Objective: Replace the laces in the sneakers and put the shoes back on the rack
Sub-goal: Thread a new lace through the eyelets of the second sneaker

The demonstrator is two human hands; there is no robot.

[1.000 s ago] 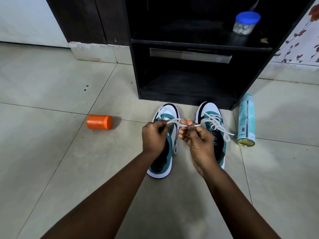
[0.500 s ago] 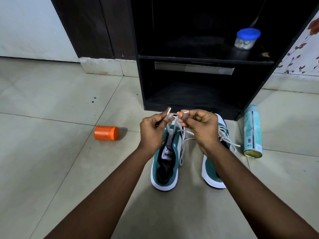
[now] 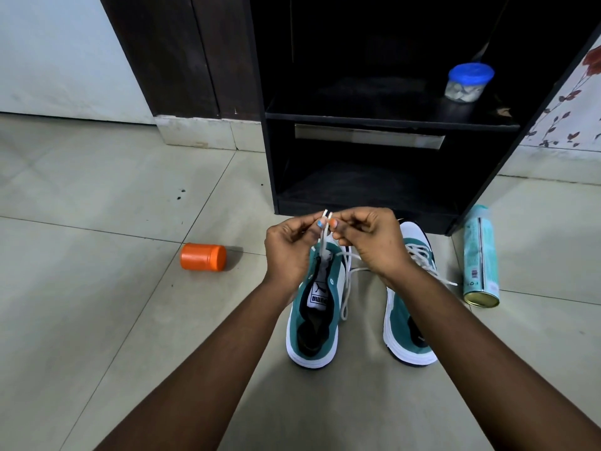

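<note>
Two teal-and-white sneakers stand side by side on the tiled floor, toes toward the black rack (image 3: 357, 209). The left sneaker (image 3: 313, 323) has a white lace (image 3: 346, 288) partly threaded, with slack looping beside it. My left hand (image 3: 287, 252) and my right hand (image 3: 370, 240) are raised above its toe, each pinching one lace end, tips held together and pointing up. The right sneaker (image 3: 409, 336) is laced, its loose ends trailing right; my right forearm covers part of it.
An orange lidded jar (image 3: 203, 257) lies on its side on the floor to the left. A teal spray can (image 3: 480, 258) lies to the right of the shoes. A blue-lidded container (image 3: 468, 82) stands on the rack's upper shelf. The lower shelf is dark.
Both hands lifted the lace ends up from the left sneaker's eyelets and brought the tips together. The view tilted up, so the shoes sit lower in the frame.
</note>
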